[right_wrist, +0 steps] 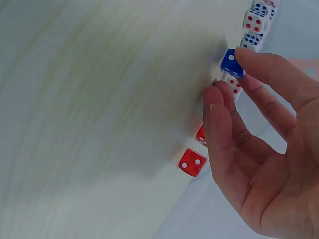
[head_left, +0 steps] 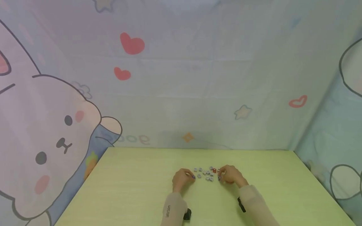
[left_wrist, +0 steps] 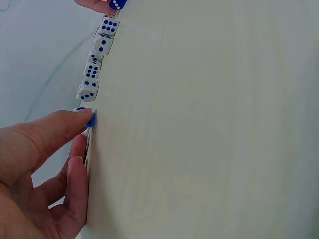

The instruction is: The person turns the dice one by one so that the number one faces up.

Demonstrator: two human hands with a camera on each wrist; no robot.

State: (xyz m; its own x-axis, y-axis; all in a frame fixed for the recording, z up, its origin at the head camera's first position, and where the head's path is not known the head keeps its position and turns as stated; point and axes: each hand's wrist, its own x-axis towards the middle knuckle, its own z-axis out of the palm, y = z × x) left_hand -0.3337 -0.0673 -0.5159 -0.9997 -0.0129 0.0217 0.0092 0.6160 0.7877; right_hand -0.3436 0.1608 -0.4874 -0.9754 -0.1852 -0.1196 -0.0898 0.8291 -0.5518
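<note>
My left hand [head_left: 181,179] is at the left edge of a loose group of dice on the table. Between its thumb and fingers it pinches a blue die [left_wrist: 90,119], partly covered by the thumb. On the group's right side, my right hand [head_left: 230,174] pinches another blue die [right_wrist: 231,63] between thumb and fingers, white pips showing. White dice [head_left: 208,172] with blue or red pips lie scattered between the two hands. One red die [right_wrist: 192,163] rests close to the right hand's fingers, and a second red die [right_wrist: 201,136] is partly hidden behind them.
The pale yellow-green table [head_left: 135,182] extends around the dice on all sides. Behind it hangs a cloth backdrop [head_left: 181,103] with printed hearts, stars and a cartoon rabbit; cloth also flanks the table's left and right. Dark wrist devices [head_left: 187,214] show at both sleeves.
</note>
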